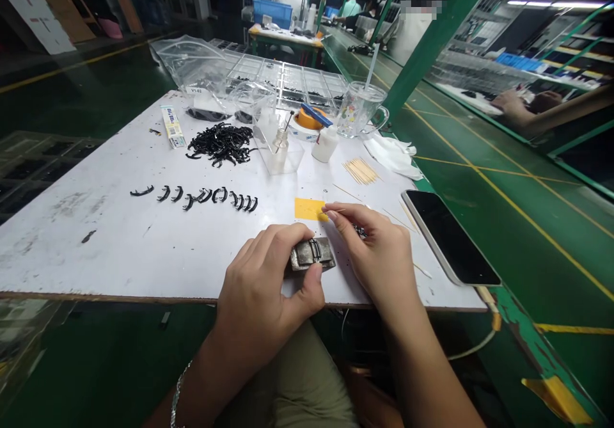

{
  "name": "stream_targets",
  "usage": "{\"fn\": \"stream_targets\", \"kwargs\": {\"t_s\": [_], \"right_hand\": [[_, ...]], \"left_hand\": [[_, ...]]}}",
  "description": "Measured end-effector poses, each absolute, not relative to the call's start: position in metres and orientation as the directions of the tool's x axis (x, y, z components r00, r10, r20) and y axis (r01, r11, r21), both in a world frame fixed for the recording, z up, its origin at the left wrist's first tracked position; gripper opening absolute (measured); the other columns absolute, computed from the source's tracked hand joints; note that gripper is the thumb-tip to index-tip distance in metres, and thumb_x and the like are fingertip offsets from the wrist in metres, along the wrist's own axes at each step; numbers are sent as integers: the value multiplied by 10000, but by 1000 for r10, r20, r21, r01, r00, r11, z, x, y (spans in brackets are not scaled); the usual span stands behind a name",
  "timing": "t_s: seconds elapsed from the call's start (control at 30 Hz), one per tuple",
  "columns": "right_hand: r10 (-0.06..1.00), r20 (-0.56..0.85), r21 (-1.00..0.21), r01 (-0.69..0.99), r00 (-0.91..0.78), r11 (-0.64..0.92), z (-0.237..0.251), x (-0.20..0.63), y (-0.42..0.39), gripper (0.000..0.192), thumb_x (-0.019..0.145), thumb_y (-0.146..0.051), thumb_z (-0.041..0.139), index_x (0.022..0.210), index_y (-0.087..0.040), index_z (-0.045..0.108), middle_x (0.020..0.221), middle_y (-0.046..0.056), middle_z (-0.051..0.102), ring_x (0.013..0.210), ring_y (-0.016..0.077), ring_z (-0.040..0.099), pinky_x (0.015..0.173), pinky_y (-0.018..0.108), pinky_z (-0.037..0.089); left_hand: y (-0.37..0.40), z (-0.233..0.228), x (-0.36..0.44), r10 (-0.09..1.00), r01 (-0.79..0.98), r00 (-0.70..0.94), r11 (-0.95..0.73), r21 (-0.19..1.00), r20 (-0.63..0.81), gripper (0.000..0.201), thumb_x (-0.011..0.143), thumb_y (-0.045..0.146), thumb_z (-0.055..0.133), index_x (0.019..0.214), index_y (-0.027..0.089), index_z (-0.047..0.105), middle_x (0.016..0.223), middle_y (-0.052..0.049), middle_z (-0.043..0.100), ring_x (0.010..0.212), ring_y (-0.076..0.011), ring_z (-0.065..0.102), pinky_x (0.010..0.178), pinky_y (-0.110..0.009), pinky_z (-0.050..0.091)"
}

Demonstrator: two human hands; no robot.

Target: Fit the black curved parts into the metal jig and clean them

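Note:
My left hand (273, 274) is closed around a small worn metal block (326, 253) at the table's front edge. Two dark curved strips (315, 249) lie across the top of the block, between thumb and index finger. Just to the right, my right hand (378, 242) has thumb and index finger pinched together over a yellow sticky square (307, 208). Whatever is in that pinch is too small to make out. Partly hidden behind the right hand is a little cluster of dark bits (359, 230).
A row of curved black pieces (204, 196) lies left of the hands, with a black heap (223, 143) behind. Toothpicks (359, 171), a small white bottle (325, 144), a glass mug (359, 111) and a phone (448, 236) stand or lie right. Compartment trays (288, 73) fill the back.

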State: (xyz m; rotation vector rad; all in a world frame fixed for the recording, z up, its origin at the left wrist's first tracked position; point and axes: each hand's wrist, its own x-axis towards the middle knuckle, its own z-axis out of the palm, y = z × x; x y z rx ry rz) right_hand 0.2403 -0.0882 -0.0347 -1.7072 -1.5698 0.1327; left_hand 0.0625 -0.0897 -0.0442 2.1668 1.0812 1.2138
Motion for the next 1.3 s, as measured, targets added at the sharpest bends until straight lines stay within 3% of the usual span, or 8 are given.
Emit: {"fn": "stream_targets", "kwargs": {"t_s": [0.33, 0.43, 0.53, 0.63, 0.73, 0.87, 1.07, 1.3], "right_hand": [[886, 385, -617, 786, 260, 37, -32, 240, -87, 164, 930, -271, 631, 996, -228, 774, 999, 16, 806, 928, 268, 737, 869, 424, 534], [897, 344, -692, 720, 276, 44, -30, 239, -87, 151, 926, -278, 640, 976, -231, 775, 1009, 15, 807, 924, 236, 744, 865, 385, 544], [891, 310, -824, 561, 332, 78, -27, 239, -89, 140, 909, -326, 679, 956, -233, 774, 1006, 22, 808, 963, 209, 747, 891, 342, 555], [878, 282, -940, 292, 386, 174, -27, 240, -92, 148, 878, -363, 731, 948, -238, 769, 974, 22, 810, 1002, 201, 746, 960, 350, 549], [881, 259, -965, 68, 396, 253, -28, 237, -96, 122, 867, -335, 755, 944, -240, 763, 946, 16, 810, 986, 188, 755, 968, 353, 559], [894, 268, -946, -75, 359, 314, -29, 229, -103, 63, 905, -280, 715, 933, -239, 753, 890, 11, 807, 909, 175, 773, 916, 339, 595], [885, 310, -931, -77, 348, 357, -34, 218, -112, 82, 939, -237, 673, 979, -256, 741, 918, -1, 803, 907, 153, 770, 877, 280, 608], [880, 329, -936, -6, 341, 353, -37, 215, -115, 86, 953, -240, 643, 993, -243, 719, 913, 24, 796, 892, 197, 774, 812, 334, 635]], "left_hand": [[-90, -41, 62, 804, 436, 317, -595, 675, 503, 193, 929, 239, 502, 1120, 231, 530, 961, -6, 646, 846, -176, 612, 717, -289, 449], [-90, -43, 62, 800, 430, 311, -600, 674, 513, 200, 932, 239, 502, 1130, 240, 527, 975, -2, 645, 862, -176, 614, 726, -289, 449], [-90, -42, 62, 805, 436, 319, -593, 676, 501, 202, 932, 239, 504, 1133, 240, 526, 971, -1, 646, 849, -174, 614, 725, -290, 453], [-91, -39, 61, 811, 445, 330, -585, 678, 483, 191, 931, 243, 504, 1120, 229, 526, 970, -11, 653, 847, -177, 618, 719, -292, 459], [-91, -36, 61, 809, 445, 331, -588, 676, 485, 188, 929, 242, 500, 1115, 222, 525, 979, -17, 660, 844, -179, 621, 713, -293, 463], [-90, -38, 62, 809, 448, 332, -588, 674, 485, 197, 926, 236, 497, 1121, 222, 521, 990, -16, 663, 836, -177, 615, 719, -295, 463], [-90, -40, 63, 808, 438, 321, -589, 679, 494, 206, 928, 238, 497, 1133, 228, 517, 1006, -10, 666, 865, -180, 622, 746, -300, 465], [-91, -34, 62, 808, 457, 330, -590, 666, 489, 188, 929, 230, 499, 1114, 212, 529, 993, -23, 680, 856, -181, 639, 727, -291, 476]]}}
